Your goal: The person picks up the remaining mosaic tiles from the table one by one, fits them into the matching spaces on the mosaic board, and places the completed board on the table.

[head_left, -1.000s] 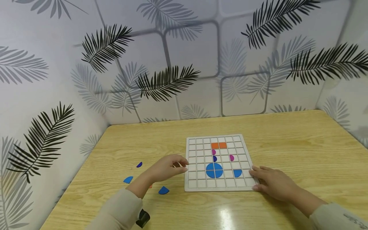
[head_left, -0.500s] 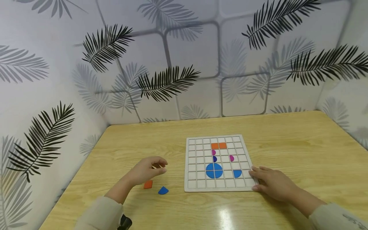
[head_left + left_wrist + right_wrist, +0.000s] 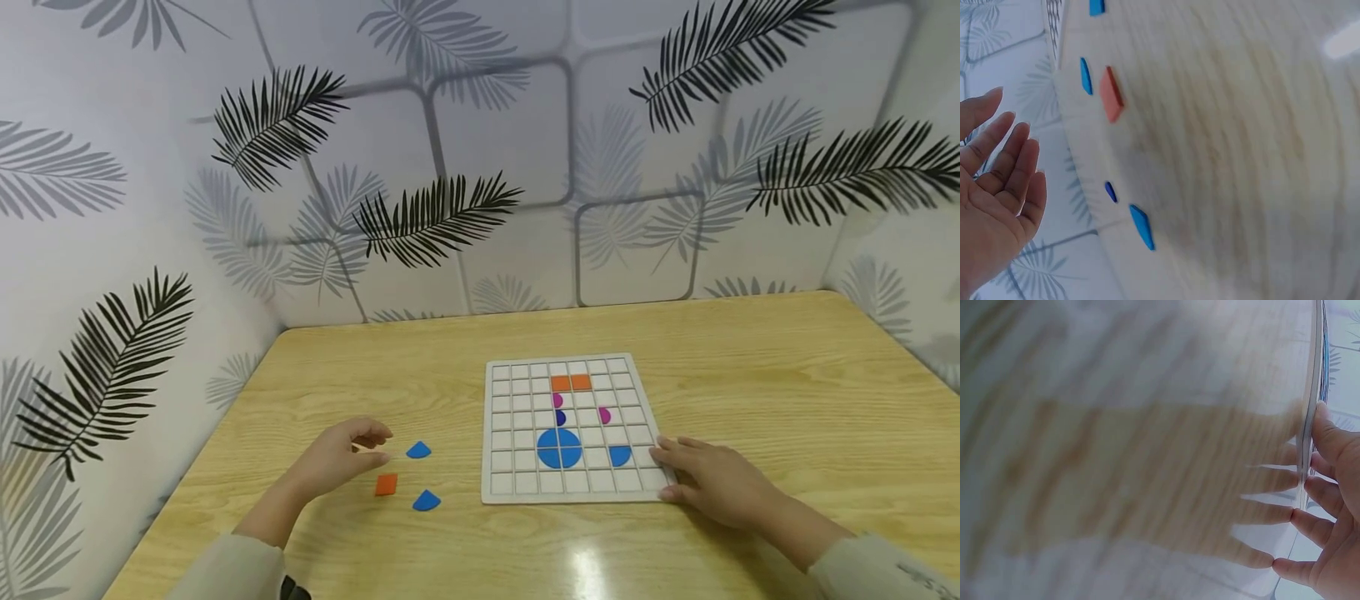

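My left hand point(image 3: 337, 454) is held over the left part of the table, fingers loosely bent with nothing between them. In the left wrist view its palm faces the camera. Close to its fingertips lie a blue quarter-circle tile point(image 3: 418, 450) and an orange square tile point(image 3: 386, 484); another blue quarter-circle tile point(image 3: 427, 500) sits nearer the front. The left wrist view also has a dark blue tile point(image 3: 1110, 192) and a further blue tile point(image 3: 1142, 227), both hidden in the head view. My right hand point(image 3: 720, 483) rests at the right edge of the white grid board point(image 3: 525, 481), thumb against its rim.
On the board are two orange squares point(image 3: 571, 382), a blue circle of quarter tiles point(image 3: 559, 448), a blue quarter point(image 3: 619, 455), a dark blue half-circle point(image 3: 560, 417) and pink half-circles point(image 3: 604, 415). A leaf-patterned wall point(image 3: 510, 242) backs the wooden table point(image 3: 750, 358).
My left hand has drawn back leftward from the board's left edge. The orange square and a blue quarter have come into view; two tiles at the left are now covered. My right hand stays put.
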The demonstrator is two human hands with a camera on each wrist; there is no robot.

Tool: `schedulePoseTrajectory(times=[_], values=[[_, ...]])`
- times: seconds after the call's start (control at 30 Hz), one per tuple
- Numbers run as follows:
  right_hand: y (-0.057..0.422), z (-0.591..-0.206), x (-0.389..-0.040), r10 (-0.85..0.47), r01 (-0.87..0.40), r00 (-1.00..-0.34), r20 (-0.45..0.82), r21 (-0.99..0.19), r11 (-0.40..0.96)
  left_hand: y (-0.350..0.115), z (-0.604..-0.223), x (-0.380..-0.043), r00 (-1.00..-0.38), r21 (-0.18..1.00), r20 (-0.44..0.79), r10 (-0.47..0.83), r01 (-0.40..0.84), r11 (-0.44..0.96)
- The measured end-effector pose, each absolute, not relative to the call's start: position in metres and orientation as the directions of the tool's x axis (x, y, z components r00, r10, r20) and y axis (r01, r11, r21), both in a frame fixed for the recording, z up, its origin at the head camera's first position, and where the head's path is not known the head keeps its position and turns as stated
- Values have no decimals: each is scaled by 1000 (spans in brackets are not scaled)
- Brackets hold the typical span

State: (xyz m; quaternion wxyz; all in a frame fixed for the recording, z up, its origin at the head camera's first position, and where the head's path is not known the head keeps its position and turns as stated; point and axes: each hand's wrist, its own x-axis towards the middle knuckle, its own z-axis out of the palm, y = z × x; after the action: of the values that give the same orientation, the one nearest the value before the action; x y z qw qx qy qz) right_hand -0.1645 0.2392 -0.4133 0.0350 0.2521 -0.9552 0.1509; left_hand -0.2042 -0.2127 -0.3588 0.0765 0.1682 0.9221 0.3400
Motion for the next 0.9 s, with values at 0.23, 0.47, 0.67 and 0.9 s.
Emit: schedulePoseTrajectory(times=[0.23, 0.47, 0.67, 0.9], values=[[240, -415, -165, -475, -499, -867, 151, -261, 826, -235, -368, -205, -965, 643, -57, 255, 160, 749], [239, -413, -164, -468, -490, -872, 147, -264, 831, -250, -373, -206, -972, 611, -86, 218, 121, 783], [240, -414, -164, -468, -490, -872, 144, -269, 829, -257, -376, -207, -974, 532, -103, 202, 118, 839], [241, -416, -165, -471, -495, -869, 153, -262, 828, -262, -379, -208, -976, 516, -112, 188, 105, 850]])
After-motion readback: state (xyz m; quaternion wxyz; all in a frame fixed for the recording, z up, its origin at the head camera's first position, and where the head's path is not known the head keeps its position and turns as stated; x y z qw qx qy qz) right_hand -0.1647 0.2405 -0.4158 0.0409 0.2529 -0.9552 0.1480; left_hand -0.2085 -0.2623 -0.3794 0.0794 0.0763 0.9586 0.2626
